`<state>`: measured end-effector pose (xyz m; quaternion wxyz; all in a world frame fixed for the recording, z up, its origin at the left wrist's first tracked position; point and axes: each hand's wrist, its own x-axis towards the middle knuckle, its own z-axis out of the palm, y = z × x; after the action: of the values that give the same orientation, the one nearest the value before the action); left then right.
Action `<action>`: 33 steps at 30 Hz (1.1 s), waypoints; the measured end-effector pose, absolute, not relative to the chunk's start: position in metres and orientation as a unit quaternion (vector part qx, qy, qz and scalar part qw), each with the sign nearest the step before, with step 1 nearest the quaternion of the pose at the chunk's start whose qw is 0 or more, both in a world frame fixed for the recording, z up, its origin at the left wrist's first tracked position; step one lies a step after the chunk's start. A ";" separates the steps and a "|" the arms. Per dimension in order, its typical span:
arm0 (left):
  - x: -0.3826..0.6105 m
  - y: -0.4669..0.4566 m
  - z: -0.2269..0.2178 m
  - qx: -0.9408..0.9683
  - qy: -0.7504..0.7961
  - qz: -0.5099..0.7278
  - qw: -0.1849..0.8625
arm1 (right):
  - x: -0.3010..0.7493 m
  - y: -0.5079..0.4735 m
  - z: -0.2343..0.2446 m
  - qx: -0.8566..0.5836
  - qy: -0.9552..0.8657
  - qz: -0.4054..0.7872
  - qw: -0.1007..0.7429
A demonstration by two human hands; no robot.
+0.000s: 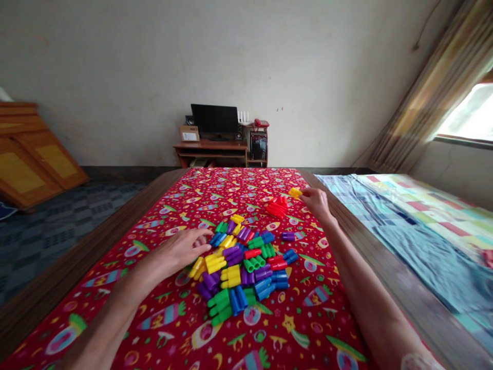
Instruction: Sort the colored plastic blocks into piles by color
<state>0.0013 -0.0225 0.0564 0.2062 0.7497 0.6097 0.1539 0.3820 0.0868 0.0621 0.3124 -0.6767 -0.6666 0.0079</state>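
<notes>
My right hand (316, 202) pinches a yellow toy block (295, 192) near the right edge of the table, just beyond a small group of red blocks (277, 207). At the left side of a mixed pile, my left hand (188, 247) hovers or rests with its fingers apart and slightly curled; whether it touches a block is unclear. Purple (233, 255), yellow (231, 276), green (219, 307) and blue blocks (239, 300) lie jumbled in that pile, with a few red ones (278, 263) among them. A lone purple block (288, 236) lies to the pile's right.
A red patterned cloth (231, 182) covers the dark wooden table (154, 186). Beyond it stands a desk (211, 146) with a monitor (214, 119). To the right is a bed (431, 231); at the left stands a wooden cabinet (38, 154).
</notes>
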 end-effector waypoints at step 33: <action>0.012 -0.026 0.072 0.730 0.609 0.266 0.161 | 0.281 0.023 0.073 -0.348 -0.872 0.130 0.320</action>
<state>0.0122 -0.0257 0.0719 0.1606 0.7297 0.6089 0.2665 0.2815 0.0232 0.0734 0.3195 -0.3484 -0.8716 0.1298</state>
